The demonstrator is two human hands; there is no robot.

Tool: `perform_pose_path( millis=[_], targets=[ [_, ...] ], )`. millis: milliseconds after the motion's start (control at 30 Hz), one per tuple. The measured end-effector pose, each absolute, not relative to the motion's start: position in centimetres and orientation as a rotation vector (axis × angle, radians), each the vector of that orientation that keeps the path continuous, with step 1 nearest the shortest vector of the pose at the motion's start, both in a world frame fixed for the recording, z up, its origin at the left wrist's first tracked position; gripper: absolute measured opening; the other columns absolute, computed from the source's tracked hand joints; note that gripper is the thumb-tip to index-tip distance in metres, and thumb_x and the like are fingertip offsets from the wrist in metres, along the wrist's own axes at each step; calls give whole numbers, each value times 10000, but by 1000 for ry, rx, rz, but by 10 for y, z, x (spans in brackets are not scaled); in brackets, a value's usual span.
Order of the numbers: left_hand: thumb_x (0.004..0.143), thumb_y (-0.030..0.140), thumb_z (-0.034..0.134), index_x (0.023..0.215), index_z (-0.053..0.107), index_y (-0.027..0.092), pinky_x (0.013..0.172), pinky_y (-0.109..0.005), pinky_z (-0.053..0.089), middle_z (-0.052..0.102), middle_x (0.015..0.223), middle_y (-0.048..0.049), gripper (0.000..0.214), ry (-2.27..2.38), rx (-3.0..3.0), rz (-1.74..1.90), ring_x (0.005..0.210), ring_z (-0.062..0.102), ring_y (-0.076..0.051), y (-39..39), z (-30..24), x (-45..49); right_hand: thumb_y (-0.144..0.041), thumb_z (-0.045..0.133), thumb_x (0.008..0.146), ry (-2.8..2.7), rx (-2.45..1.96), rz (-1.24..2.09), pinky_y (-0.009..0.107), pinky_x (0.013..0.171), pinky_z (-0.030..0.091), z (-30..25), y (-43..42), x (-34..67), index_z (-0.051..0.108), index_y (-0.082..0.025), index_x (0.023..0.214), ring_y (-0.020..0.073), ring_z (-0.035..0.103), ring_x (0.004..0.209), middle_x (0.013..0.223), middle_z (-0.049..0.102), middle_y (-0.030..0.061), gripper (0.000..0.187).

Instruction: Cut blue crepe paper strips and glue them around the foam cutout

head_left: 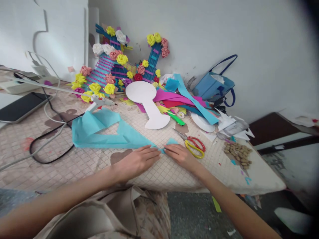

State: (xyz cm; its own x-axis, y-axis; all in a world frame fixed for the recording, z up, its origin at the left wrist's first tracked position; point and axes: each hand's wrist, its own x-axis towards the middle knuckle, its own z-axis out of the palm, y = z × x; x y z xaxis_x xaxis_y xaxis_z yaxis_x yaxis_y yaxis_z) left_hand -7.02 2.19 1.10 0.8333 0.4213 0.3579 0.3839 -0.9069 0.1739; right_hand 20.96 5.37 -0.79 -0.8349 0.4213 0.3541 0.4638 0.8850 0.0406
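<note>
A long turquoise sheet of crepe paper (99, 139) lies partly folded on the table, its narrow right end running under my fingers. My left hand (142, 161), back upward, has its fingers closed on that end. Just to the right, my right hand (183, 156) grips the paper near a small turquoise flap, fingertips almost touching the left ones. The exact grip beneath the fingertips is hidden. Scissors with red and yellow handles (194, 146) rest beside my right hand. A white card cutout (152, 106), round at one end, lies beyond my hands.
A white glue gun (99, 101) sits behind the paper, cords at left near a phone (25, 106). Decorated pieces with paper flowers (99, 73) lean on the wall. Coloured paper strips (179, 96), a blue bag (214, 84) and a pile of peanut-like pieces (238, 152) are rightward.
</note>
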Motion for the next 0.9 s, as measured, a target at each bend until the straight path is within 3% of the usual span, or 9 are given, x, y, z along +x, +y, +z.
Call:
perform_pose_path(
  millis=[100, 200, 267, 400, 533, 700, 900],
  targets=[
    [947, 231, 459, 1291, 521, 138, 1118, -409, 327, 517, 1376, -118, 362, 642, 2906, 502, 1292, 451, -229, 36, -5, -56, -102, 443, 908, -2703, -713, -170, 398, 964, 474, -5, 54, 221, 580, -189, 1197, 211, 553, 1150, 1223, 626, 89, 331],
    [949, 253, 463, 1294, 521, 121, 1117, -393, 325, 506, 1388, -110, 374, 640, 2906, 437, 1312, 420, -241, 39, -12, -58, -161, 456, 899, -2468, -1095, -185, 440, 955, 451, 0, 58, 248, 585, -205, 1117, 231, 566, 1081, 1130, 633, 99, 257],
    [967, 250, 421, 1301, 515, 123, 1120, -387, 312, 494, 1401, -99, 370, 648, 2914, 422, 1322, 403, -240, 37, -12, -61, -278, 537, 864, -2318, -1438, -148, 441, 875, 469, 4, 63, 271, 567, -185, 1047, 264, 565, 1007, 1032, 620, 122, 208],
    [975, 247, 403, 1313, 495, 154, 1120, -378, 290, 487, 1408, -75, 362, 656, 2928, 385, 1324, 394, -224, 37, -9, -61, -478, 663, 727, -2207, -1833, 140, 358, 689, 460, 6, 72, 308, 494, -196, 919, 244, 576, 810, 868, 600, 83, 381],
    [962, 256, 440, 1312, 487, 153, 1100, -383, 300, 506, 1388, -83, 367, 631, 2960, 388, 1300, 418, -232, 39, -7, -60, -522, 621, 738, -2304, -1893, 416, 287, 587, 387, 10, 81, 319, 446, -224, 826, 176, 539, 641, 705, 563, 1, 357],
    [969, 231, 421, 1303, 487, 149, 1064, -417, 329, 517, 1370, -111, 350, 573, 3032, 428, 1280, 443, -250, 40, -8, -60, -491, 529, 814, -2472, -1820, 412, 286, 568, 357, 24, 85, 317, 440, -223, 822, 175, 525, 626, 686, 561, 8, 282],
    [973, 152, 375, 1232, 537, 133, 1057, -418, 363, 538, 1340, -138, 306, 469, 2964, 536, 1269, 460, -233, 45, 5, -65, -428, 443, 884, -2389, -1780, 504, 317, 649, 451, 36, 57, 323, 479, -213, 986, 205, 610, 750, 893, 649, 69, 241]
  ],
)
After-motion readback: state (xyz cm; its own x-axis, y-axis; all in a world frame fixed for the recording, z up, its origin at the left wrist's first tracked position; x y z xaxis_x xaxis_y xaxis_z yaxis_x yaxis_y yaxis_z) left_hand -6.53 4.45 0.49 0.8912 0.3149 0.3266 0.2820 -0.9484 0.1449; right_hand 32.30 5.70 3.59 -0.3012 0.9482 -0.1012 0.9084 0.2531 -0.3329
